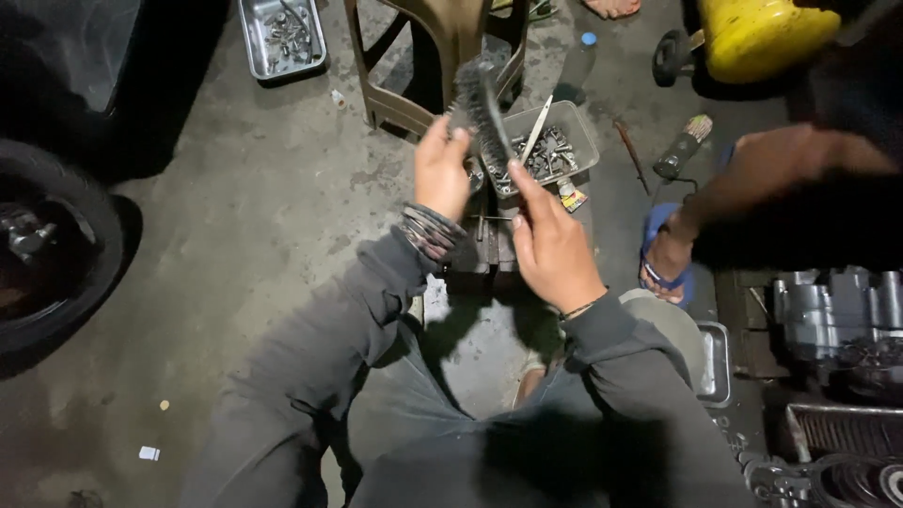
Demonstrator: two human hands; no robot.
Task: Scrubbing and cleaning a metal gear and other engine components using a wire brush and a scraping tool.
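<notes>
- Head view: your left hand (442, 169) is closed round one end of the dark toothed belt (484, 111), holding it up over the metal parts tray (585, 141)
- Your right hand (553, 246) pinches the belt's lower end with fingertips, so it stays taut for inspection
- Another person's foot in a blue sandal (664, 254) rests nearby

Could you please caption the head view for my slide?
Both hands, left and right, hold a wire brush above a parts tray.

brush (487, 111) betw. both hands, above parts tray (576, 141) | stool (442, 56) behind tray | 2nd tray (282, 38) far left on floor (245, 216) | tyre (56, 254) at left edge
</notes>
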